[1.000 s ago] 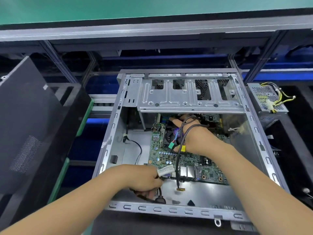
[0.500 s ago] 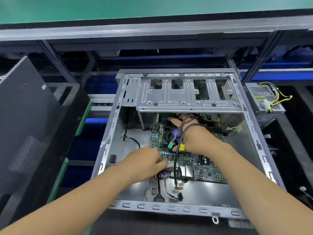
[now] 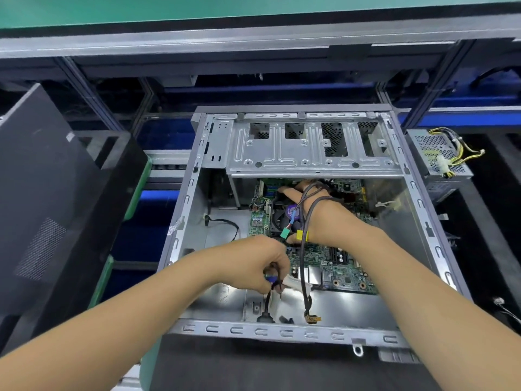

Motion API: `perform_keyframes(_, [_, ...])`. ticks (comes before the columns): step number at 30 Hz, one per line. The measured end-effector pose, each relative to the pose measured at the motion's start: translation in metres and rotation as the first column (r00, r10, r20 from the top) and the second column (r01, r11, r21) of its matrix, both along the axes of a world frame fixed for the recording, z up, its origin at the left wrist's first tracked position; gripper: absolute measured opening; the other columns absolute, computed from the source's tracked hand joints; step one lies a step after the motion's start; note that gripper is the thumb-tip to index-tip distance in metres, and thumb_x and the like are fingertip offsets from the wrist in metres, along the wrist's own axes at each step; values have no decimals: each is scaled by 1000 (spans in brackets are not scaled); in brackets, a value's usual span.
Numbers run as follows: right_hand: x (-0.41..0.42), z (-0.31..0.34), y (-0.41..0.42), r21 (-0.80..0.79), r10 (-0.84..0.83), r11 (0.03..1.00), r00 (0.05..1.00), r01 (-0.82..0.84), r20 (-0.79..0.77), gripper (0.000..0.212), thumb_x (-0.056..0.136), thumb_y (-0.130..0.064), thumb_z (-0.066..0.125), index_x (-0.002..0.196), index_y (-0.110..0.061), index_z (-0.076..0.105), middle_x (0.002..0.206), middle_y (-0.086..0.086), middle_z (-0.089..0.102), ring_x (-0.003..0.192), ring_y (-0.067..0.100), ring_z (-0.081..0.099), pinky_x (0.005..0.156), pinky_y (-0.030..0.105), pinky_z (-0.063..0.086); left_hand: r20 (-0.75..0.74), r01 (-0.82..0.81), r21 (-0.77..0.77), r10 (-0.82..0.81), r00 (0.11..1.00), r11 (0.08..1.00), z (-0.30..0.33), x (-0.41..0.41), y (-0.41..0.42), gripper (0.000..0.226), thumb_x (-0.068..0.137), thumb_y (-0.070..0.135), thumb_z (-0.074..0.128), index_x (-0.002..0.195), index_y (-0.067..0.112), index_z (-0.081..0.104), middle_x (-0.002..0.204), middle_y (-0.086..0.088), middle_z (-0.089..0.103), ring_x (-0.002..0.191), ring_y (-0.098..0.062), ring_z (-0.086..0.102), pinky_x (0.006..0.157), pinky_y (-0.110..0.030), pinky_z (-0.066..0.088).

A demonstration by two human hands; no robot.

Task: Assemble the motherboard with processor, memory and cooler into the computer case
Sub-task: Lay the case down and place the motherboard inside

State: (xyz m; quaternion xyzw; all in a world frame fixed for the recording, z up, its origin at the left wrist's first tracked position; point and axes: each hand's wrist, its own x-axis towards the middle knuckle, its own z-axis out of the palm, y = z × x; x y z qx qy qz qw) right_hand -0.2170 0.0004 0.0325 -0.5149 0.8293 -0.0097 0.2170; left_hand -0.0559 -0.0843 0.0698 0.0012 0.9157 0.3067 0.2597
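An open grey computer case [image 3: 284,331] lies on its side in front of me. Inside it sits the green motherboard [image 3: 335,266] with a black cooler [image 3: 282,218] near its far left. My right hand [image 3: 318,215] rests over the cooler, fingers spread across it, with dark cables looped over the wrist. My left hand [image 3: 259,263] is at the board's near left edge, pinched on a bundle of black cables [image 3: 269,303] with a white connector. Loose plugs dangle to the case floor [image 3: 313,318].
A metal drive cage [image 3: 310,148] spans the far end of the case. A black side panel [image 3: 48,198] leans at the left. A power supply [image 3: 439,156] with yellow wires sits at the right. A green-topped bench frame runs across the back.
My left hand rose from the case floor to the board's near left edge, pulling the cable bundle up with it. My right hand has stayed on the cooler.
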Motion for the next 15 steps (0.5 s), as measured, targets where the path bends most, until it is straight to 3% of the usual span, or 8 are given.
perform_keyframes(3, [-3,-4,-8,47,-52,998,998,50,41,96,77,-24,77,149,-38,14,151,11,20,132,34,35,97,37,45,17,0,93,-2,1000,996,-3,-1,5,14,79,14,68,75,16,55,64,14,46,55,-1,41,50,-13,29])
perform_keyframes(5, [-7,-7,-18,50,-179,984,971,173,160,79,83,-29,71,148,-31,25,152,10,23,134,32,34,105,38,40,-4,-34,144,35,999,989,-5,-1,5,15,86,18,65,78,15,53,54,16,47,50,0,41,49,-16,29])
perform_keyframes(7, [-6,-6,-21,51,-212,977,957,206,199,58,91,-36,60,142,-20,37,148,12,34,132,30,37,106,40,38,-54,-95,185,106,993,978,-6,-2,6,17,89,30,66,89,16,58,58,26,53,51,6,47,52,-17,31])
perform_keyframes(10, [-4,-5,-14,-3,-201,979,960,205,197,70,85,-27,69,145,-21,33,149,10,29,129,31,38,101,36,41,-47,-51,222,63,997,974,-5,-5,6,32,87,39,66,78,8,62,52,11,48,46,-4,39,51,-24,32])
perform_keyframes(12, [-2,-1,-17,10,-194,981,963,196,186,71,86,-20,67,147,-24,30,148,8,29,129,31,38,98,31,40,64,-86,339,69,996,937,1,-8,2,39,85,43,61,75,6,66,54,-1,57,48,-11,45,49,-24,36])
perform_keyframes(15, [-8,-1,-24,115,-277,959,944,259,182,57,93,-32,58,144,-21,36,148,9,33,130,29,39,99,32,39,356,-194,445,27,934,874,7,-27,-5,56,90,50,37,77,6,70,69,-18,68,44,-9,47,43,-17,34])
